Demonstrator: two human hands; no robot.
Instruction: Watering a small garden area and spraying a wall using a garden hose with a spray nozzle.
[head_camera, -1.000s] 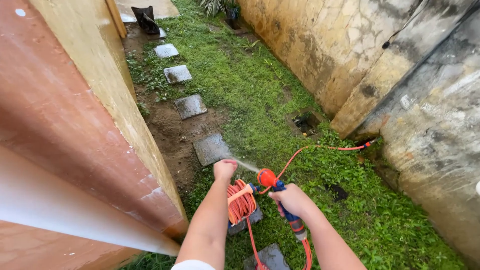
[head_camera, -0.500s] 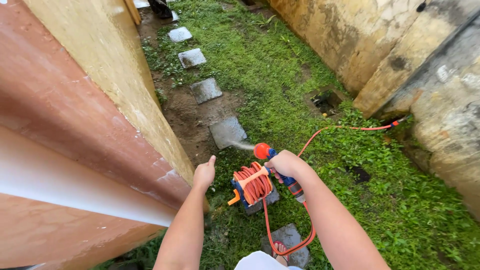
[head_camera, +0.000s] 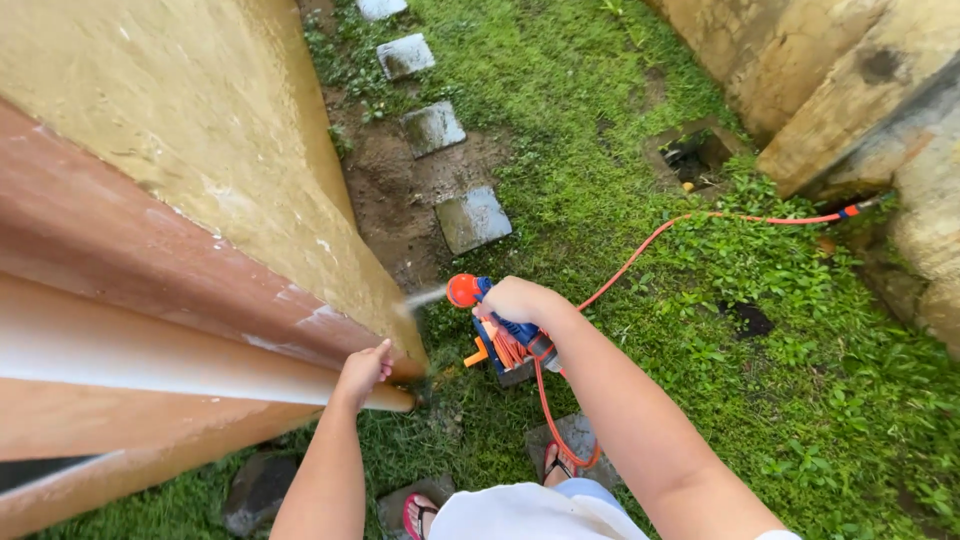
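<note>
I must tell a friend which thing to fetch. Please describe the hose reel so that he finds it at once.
Start at the yellow wall and follow the stepping stones toward the person. The hose reel stands on the grass just below the right hand holding the spray gun. It alone is blue and orange, wound with orange hose.

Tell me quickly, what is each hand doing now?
Left hand: loosely curled, holding nothing, beside the wall corner.
Right hand: closed on the spray nozzle.
</note>
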